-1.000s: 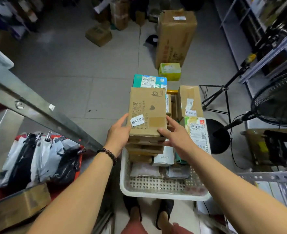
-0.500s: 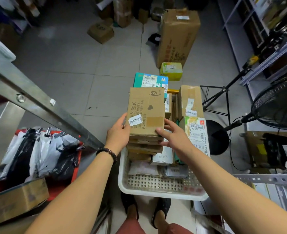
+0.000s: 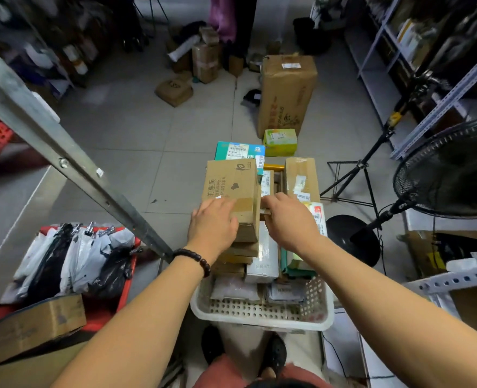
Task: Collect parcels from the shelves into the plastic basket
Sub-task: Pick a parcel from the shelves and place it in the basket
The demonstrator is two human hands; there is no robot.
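A white perforated plastic basket [image 3: 259, 317] stands on the floor at my feet, piled with parcels. A brown cardboard box [image 3: 231, 183] tops the stack on the left side of the basket. My left hand [image 3: 213, 224] lies flat on the near end of its top. My right hand [image 3: 290, 219] is beside the box, fingers reaching to its right edge; what the fingertips touch is hidden. Behind it sit a teal box [image 3: 240, 151] and another brown parcel [image 3: 301, 175]. A white box [image 3: 262, 256] is lower in the pile.
A slanted metal shelf post [image 3: 63, 158] crosses the left. A red basket [image 3: 128, 289] of poly bags and a carton [image 3: 30, 323] are at lower left. A black fan [image 3: 450, 169] and tripod [image 3: 357, 177] stand at right. A tall carton [image 3: 287, 93] and yellow-green box [image 3: 279, 141] sit on the floor ahead.
The brown box has come down onto the stack. My left hand slid from its left side onto its top, and my right hand shifted to its right edge.
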